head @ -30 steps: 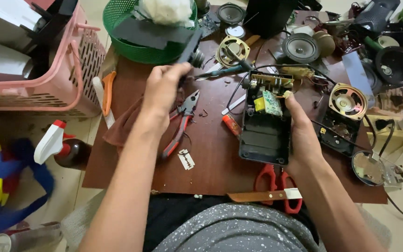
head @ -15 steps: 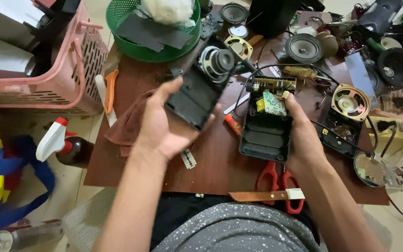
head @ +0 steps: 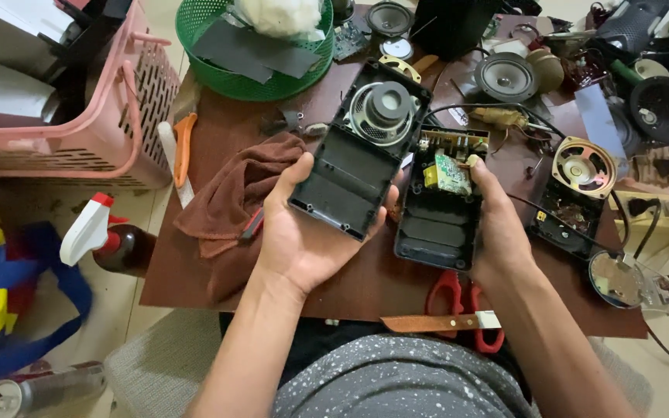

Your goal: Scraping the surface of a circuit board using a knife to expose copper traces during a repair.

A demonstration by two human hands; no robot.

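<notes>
My left hand (head: 303,232) holds a black plastic case half (head: 358,159) from below, its open inside facing up, with a round speaker (head: 383,108) fitted at its far end. My right hand (head: 497,224) grips the other black case half (head: 439,213), which carries a green circuit board (head: 451,172) and a yellow part; my thumb rests beside the board. The two halves sit side by side, almost touching, above a dark brown table (head: 218,131). Thin wires run from the board toward the speaker half.
A brown cloth (head: 230,193) lies left of my left hand. Red-handled scissors (head: 458,298) lie near the table's front edge. Loose speakers (head: 584,166), a green basket (head: 269,42), a pink basket (head: 79,116) and a spray bottle (head: 110,236) surround the work area.
My left hand left the tools on the table, picked up the speaker case half and brought it closer, beside the half in my right hand. The view moved nearer.
</notes>
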